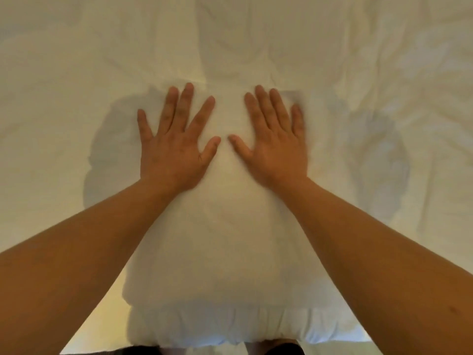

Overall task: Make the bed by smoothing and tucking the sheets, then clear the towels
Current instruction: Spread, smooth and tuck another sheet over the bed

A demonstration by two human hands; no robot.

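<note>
Smoothing step: we press left hand and right hand flat, fingers spread, grasping nothing, on the pillow at frame centre. Sheet above looks creased; next we likely sweep outward. No towels visible.

pillow on sheet, left hand and right hand side by side on pillow

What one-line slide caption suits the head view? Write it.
Left hand and right hand press flat on a white pillow atop wrinkled sheets.
</note>
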